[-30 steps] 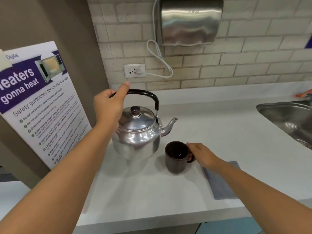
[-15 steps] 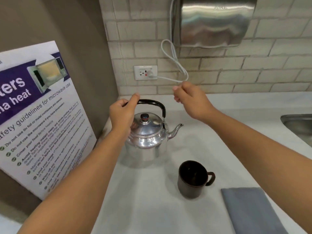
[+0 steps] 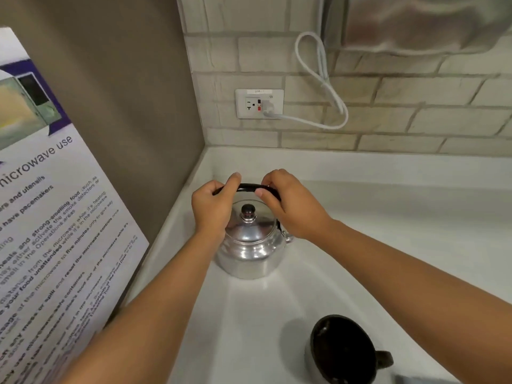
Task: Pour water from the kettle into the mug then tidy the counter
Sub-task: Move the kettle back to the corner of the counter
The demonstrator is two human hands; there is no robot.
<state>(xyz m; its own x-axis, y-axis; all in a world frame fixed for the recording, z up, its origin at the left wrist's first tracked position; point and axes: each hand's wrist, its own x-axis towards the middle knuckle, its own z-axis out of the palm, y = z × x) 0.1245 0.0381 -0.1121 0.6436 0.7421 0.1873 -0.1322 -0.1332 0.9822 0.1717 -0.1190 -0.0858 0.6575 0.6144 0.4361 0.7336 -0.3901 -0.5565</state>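
Note:
A shiny metal kettle (image 3: 250,252) with a black arched handle stands on the white counter (image 3: 388,217) near the back left corner. My left hand (image 3: 213,210) grips the left end of the handle. My right hand (image 3: 291,203) grips the right end and hides most of the spout. A dark mug (image 3: 342,351) stands upright at the front right, handle to the right, apart from both hands. I cannot tell what is in it.
A microwave safety poster (image 3: 47,217) leans against the brown side wall at the left. On the brick back wall are a socket (image 3: 259,103) with a looped white cable (image 3: 321,87) and a steel dryer (image 3: 415,20). A grey cloth corner (image 3: 410,379) shows at the bottom.
The kettle has moved back toward the corner, away from the mug. My right hand let go of the mug, rose and came onto the kettle handle beside my left hand.

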